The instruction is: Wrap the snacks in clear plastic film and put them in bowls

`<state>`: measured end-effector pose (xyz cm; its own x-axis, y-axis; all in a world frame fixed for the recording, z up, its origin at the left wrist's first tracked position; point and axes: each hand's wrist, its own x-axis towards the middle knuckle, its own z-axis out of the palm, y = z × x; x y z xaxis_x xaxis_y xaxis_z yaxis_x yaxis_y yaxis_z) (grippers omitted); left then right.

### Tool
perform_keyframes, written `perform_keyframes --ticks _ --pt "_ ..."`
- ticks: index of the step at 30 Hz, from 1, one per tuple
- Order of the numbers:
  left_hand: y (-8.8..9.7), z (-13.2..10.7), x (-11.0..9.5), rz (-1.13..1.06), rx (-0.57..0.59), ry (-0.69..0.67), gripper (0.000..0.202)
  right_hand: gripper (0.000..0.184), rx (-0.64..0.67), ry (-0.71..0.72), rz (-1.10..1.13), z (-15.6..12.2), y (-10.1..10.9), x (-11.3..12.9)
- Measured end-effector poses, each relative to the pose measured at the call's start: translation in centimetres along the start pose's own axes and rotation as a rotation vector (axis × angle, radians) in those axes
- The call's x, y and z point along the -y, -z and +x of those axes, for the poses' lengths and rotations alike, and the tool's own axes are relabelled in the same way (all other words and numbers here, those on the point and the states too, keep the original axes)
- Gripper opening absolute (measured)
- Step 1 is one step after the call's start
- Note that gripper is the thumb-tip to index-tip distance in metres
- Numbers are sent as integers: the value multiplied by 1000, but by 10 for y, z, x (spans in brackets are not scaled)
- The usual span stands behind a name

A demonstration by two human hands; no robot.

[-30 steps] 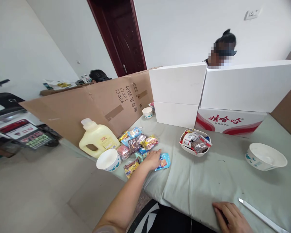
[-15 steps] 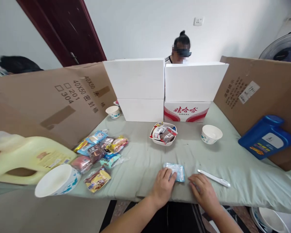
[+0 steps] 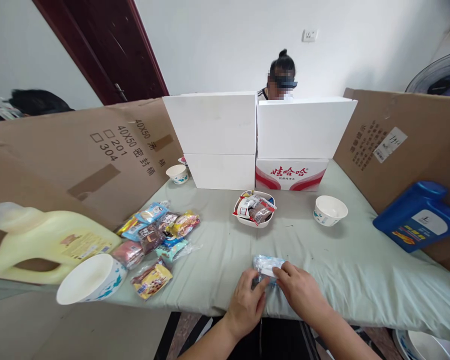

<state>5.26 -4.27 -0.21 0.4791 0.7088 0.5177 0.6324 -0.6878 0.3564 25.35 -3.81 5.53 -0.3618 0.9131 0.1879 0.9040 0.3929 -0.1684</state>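
A small light-blue and white plastic packet [image 3: 261, 261] lies flat on the green cloth near the front edge. My left hand [image 3: 248, 300] is at its near left corner, thumb and fingers closed on the packet's edge. My right hand [image 3: 302, 287] is closed round a slim white tool [image 3: 268, 271], which lies across the packet's top. Most of the tool is hidden under my fingers, so its exact kind is unclear. Beyond the packet stands a white bowl [image 3: 255, 223] full of wrapped snacks [image 3: 261, 211].
Wrapped snacks [image 3: 153, 237] are heaped at left, beside a tilted bowl [image 3: 85, 282] and a yellow jug [image 3: 48, 235]. At right are a bowl [image 3: 330, 210] and a blue bottle [image 3: 420, 217]. White boxes [image 3: 213, 125] and cardboard [image 3: 70, 155] wall the table. Behind sits a person [image 3: 282, 75].
My right hand has picked up the slim white tool from the cloth and moved left, bringing it onto the packet. My left hand has shifted slightly down to the packet's near edge.
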Motion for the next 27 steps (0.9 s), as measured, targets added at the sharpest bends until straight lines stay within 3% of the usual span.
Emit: perform_keyframes --ticks 3,6,8,10,12,15,18,20,23,27 --pt "3 -3 2 -83 -35 39 32 25 98 -69 15 -7 4 -13" --pt "5 3 7 -137 -46 78 27 28 134 -225 19 -37 6 -63" --pt "6 14 12 -155 -40 94 28 29 116 -322 -25 -59 6 -95" --pt "5 29 17 -156 3 114 36 28 28 -382 -85 -73 5 -112" --pt "4 44 18 -149 84 149 43 27 -102 -373 -65 -74 1 -107" --pt "4 60 14 -158 188 206 29 34 -228 -234 164 -53 -7 -68" --pt "6 66 9 -207 180 225 11 60 -225 -104 336 -20 -15 -21" --pt "9 64 9 -265 156 210 11 57 -181 -79 390 -3 -19 -4" --pt "15 55 20 -389 148 208 14 24 -165 -146 480 3 -23 -10" --pt "20 42 35 -396 111 339 14 25 -274 -431 555 -20 -28 -44"
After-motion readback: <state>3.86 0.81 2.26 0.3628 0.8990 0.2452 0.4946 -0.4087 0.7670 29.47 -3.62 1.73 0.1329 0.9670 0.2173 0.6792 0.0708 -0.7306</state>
